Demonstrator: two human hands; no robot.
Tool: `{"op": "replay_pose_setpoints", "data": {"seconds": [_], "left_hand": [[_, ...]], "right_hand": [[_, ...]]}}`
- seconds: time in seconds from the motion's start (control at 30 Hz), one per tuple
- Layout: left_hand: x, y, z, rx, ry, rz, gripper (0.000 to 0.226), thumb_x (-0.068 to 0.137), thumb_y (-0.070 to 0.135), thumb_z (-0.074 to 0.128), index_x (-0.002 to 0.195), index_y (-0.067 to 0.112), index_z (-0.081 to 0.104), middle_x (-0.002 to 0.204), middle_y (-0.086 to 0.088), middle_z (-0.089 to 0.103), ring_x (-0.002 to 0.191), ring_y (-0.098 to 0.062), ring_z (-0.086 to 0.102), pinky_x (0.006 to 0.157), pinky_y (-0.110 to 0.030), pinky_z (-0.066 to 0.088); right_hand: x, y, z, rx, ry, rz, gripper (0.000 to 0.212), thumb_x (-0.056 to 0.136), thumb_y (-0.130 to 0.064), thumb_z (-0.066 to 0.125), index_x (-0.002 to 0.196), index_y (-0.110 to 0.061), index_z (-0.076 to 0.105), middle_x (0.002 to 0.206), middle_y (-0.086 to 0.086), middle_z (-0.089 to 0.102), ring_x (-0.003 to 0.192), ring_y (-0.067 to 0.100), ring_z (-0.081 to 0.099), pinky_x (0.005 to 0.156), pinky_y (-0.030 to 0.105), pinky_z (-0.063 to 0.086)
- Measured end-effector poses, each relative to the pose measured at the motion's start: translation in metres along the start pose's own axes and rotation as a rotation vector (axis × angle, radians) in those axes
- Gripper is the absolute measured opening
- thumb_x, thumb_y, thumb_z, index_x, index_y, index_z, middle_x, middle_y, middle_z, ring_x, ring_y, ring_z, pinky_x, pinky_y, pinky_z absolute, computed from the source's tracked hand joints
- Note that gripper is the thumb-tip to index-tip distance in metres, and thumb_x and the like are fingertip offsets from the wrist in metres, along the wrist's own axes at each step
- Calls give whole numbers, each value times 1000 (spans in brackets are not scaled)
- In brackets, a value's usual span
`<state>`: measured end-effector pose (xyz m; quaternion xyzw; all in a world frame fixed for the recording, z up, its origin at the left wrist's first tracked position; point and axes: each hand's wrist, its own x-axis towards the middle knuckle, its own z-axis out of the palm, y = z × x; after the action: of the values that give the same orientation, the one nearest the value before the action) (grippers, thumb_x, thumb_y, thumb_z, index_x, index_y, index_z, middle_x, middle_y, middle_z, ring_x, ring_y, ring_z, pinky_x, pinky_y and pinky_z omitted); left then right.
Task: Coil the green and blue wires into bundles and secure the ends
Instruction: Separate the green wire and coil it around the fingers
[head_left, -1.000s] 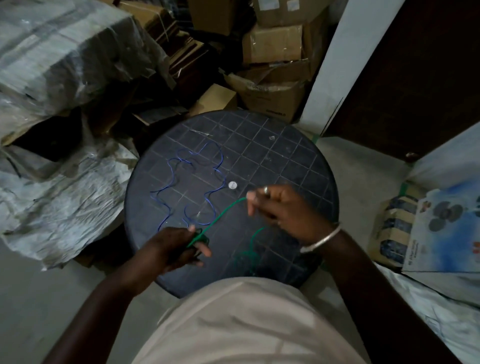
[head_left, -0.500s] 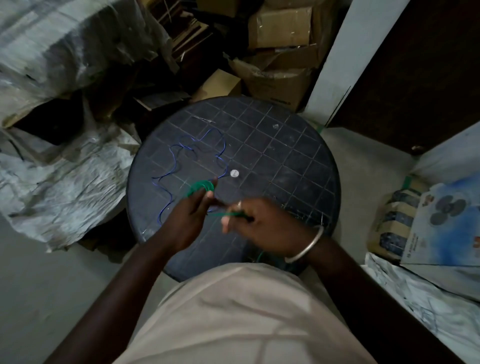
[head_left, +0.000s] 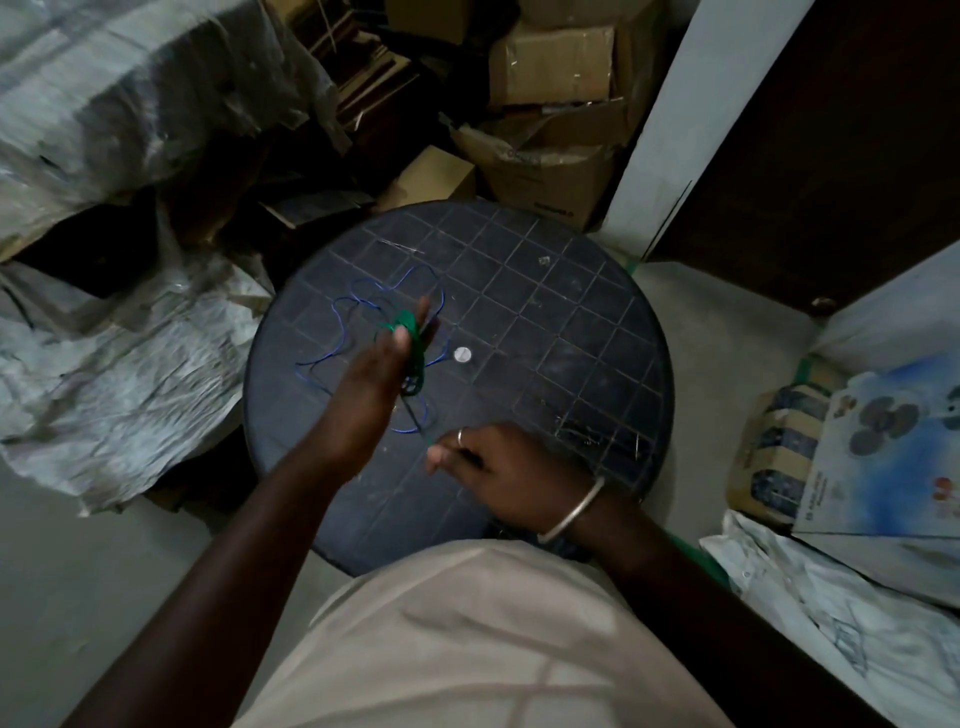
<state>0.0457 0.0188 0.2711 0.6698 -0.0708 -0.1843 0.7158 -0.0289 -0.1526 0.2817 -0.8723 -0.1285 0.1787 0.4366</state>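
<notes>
The green wire (head_left: 413, 345) is wound in loops around the fingers of my left hand (head_left: 379, 384), which is raised over the round dark table (head_left: 571, 332) with its fingers stretched out. A short tail of the green wire runs down to my right hand (head_left: 498, 467), which pinches it near the table's front edge. The blue wire (head_left: 358, 306) lies loose in wavy curves on the table's left half, partly hidden behind my left hand.
A small white disc (head_left: 462, 355) sits at the table's middle. Cardboard boxes (head_left: 550, 130) are stacked behind the table, crumpled plastic sheeting (head_left: 119, 332) lies to the left, and a fan box (head_left: 893, 457) stands at the right. My light shirt fills the bottom.
My left hand has lifted and stretched its fingers with more green wire looped on them. The right hand drew back toward me, and the free length of green wire has become short.
</notes>
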Motion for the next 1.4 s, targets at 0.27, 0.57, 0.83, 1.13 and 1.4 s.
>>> {"op": "replay_pose_setpoints", "data": {"seconds": [0.27,0.57,0.83,1.13,1.4], "left_hand": [[-18,-23,-7,100,-251,-411,59,101,44,32,85,2,70,50,-18,56,33,-16,42,57,-33,43],[-26,3,-9,-865,-31,-205,51,106,28,27,135,-6,51,133,-20,63,121,-29,62,108,-38,43],[-26,-34,0,68,-103,-343,64,93,56,31,141,17,50,149,-4,50,136,-6,44,121,-34,22],[-40,-13,11,-290,-133,-404,65,97,25,20,54,3,64,35,1,29,34,-16,25,62,-31,37],[-29,-9,-7,-1047,25,-235,47,108,28,29,135,-3,52,125,-12,69,112,-21,67,102,-30,49]], "right_hand": [[-6,-10,-68,446,193,133,27,99,-15,54,74,-10,64,53,9,31,44,14,29,43,24,25],[15,45,-23,-83,102,167,26,96,-42,57,76,-31,72,61,-8,63,62,3,60,67,31,48],[-8,-13,-18,2,-193,8,20,96,-21,56,93,-16,76,76,-12,72,68,3,64,69,26,50],[12,10,-76,314,305,97,31,98,-22,59,81,0,70,44,-11,50,43,-3,46,53,14,35],[18,48,-22,302,116,194,11,89,-17,66,88,-28,62,77,4,66,69,11,62,71,39,53]]}}
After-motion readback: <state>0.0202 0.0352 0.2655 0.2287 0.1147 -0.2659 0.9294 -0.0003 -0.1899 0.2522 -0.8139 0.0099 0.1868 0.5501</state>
